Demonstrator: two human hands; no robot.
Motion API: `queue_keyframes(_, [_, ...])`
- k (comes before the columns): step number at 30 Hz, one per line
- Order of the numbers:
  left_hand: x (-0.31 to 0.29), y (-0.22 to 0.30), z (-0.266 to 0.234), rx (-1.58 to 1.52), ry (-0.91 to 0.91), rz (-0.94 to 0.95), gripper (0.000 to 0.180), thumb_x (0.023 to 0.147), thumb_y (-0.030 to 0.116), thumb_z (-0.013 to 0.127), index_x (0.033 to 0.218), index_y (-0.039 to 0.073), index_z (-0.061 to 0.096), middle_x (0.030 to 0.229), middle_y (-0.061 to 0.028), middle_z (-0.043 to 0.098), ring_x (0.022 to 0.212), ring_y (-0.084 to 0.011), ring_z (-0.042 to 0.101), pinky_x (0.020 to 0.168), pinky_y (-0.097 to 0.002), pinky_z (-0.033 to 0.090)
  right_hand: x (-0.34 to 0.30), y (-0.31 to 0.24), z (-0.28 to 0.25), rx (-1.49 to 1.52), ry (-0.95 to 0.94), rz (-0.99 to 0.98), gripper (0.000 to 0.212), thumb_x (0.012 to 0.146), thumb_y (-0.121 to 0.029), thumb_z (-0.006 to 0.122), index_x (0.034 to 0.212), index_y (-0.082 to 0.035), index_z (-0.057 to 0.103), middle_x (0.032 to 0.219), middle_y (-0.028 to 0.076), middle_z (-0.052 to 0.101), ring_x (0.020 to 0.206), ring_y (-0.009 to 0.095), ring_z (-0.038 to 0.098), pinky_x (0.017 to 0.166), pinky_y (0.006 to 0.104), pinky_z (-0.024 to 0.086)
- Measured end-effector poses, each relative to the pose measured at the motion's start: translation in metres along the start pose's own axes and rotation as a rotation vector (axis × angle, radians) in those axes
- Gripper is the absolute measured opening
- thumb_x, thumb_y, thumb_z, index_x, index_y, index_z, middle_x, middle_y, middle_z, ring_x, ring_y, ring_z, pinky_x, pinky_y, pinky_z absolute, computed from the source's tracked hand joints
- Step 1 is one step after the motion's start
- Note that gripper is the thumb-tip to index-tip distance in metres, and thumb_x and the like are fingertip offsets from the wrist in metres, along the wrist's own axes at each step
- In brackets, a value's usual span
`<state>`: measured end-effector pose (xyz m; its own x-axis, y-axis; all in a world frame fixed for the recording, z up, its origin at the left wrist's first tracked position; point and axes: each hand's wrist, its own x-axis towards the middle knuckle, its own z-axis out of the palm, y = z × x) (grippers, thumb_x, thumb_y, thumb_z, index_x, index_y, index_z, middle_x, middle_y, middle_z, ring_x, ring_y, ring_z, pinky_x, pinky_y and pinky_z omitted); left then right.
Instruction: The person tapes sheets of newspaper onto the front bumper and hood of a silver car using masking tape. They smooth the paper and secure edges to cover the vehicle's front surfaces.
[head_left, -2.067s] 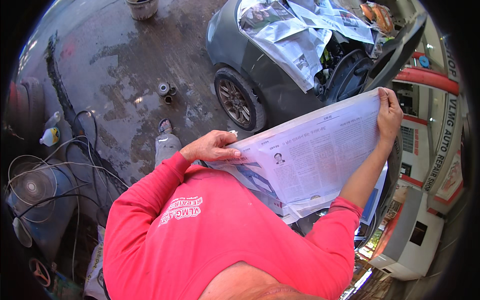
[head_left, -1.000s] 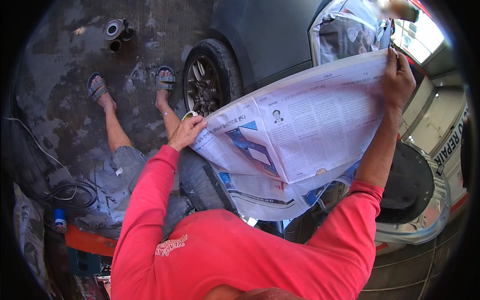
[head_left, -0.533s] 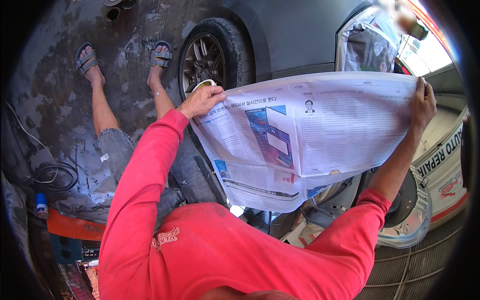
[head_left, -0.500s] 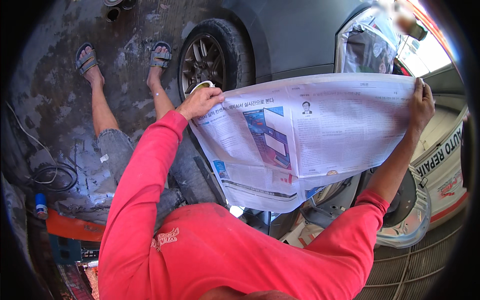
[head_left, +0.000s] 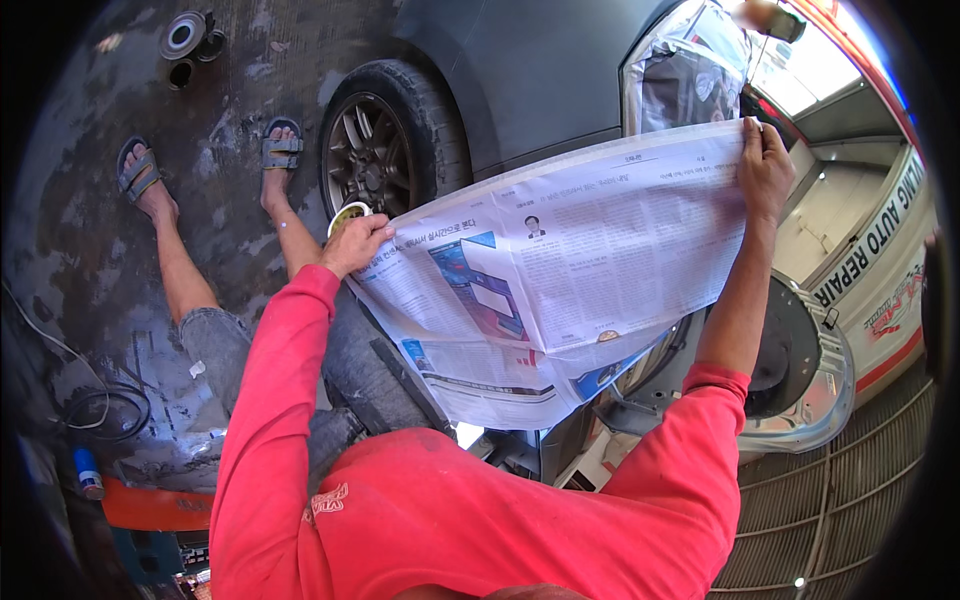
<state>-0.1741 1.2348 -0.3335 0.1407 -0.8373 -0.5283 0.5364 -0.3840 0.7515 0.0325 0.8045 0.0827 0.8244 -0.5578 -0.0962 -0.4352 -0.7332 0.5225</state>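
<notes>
A large printed newspaper sheet [head_left: 640,240] is stretched between my two hands, its lower part hanging loose. My left hand [head_left: 352,245] is closed on its left corner, thumb on top. Beside those fingers is a roll of tape [head_left: 349,214], partly hidden by the hand; the wheel stands just beyond. At the opposite upper corner, my right hand [head_left: 768,172] pinches the sheet between thumb and fingers. A pale strip runs along the sheet's upper edge, close to the grey car body [head_left: 545,85].
Silvery sheeting [head_left: 690,88] covers part of the car near my right hand. A tyre [head_left: 450,130] stands ahead. Round cans [head_left: 182,38], a coiled black hose [head_left: 135,410] and a blue spray can [head_left: 87,470] are on the left. A white lettered panel [head_left: 880,270] stands at right.
Both hands and the newspaper have shifted left in the picture, as has the surrounding scene. My right hand is somewhat higher, and the sheet remains stretched between my hands.
</notes>
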Motion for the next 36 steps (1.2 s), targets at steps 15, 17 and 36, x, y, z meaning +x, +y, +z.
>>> queue_keyframes(15, [0.02,-0.002,0.006,0.011,-0.035,0.018,0.03,0.105,0.032,0.065,0.097,0.003,0.065,0.078,-0.016,0.062,0.076,-0.031,0.064,0.074,-0.0442,0.049,-0.016,0.027,0.046,-0.006,0.171,-0.004,0.037,0.103,-0.042,0.072,0.12,-0.009,0.074,0.085,0.013,0.075,0.076,0.033,0.074,0.072,0.0437,0.056])
queue_keyframes(17, [0.017,0.001,0.004,-0.014,-0.036,0.001,0.031,0.105,0.032,0.065,0.096,0.003,0.065,0.078,-0.0155,0.062,0.077,-0.0304,0.064,0.075,-0.0442,0.049,-0.024,0.016,0.038,-0.018,0.202,0.071,0.052,0.101,-0.04,0.077,0.137,-0.005,0.068,0.104,0.012,0.079,0.088,0.029,0.075,0.081,0.0439,0.058])
queue_keyframes(36, [-0.012,-0.018,-0.03,-0.26,-0.147,0.006,0.028,0.106,0.03,0.066,0.099,0.003,0.069,0.077,-0.0058,0.062,0.074,-0.0157,0.058,0.071,-0.035,0.048,-0.153,-0.101,0.041,-0.577,-0.422,-0.701,0.07,0.114,-0.053,0.038,0.162,-0.002,0.046,0.174,0.014,0.036,0.165,0.029,0.022,0.136,0.05,0.012])
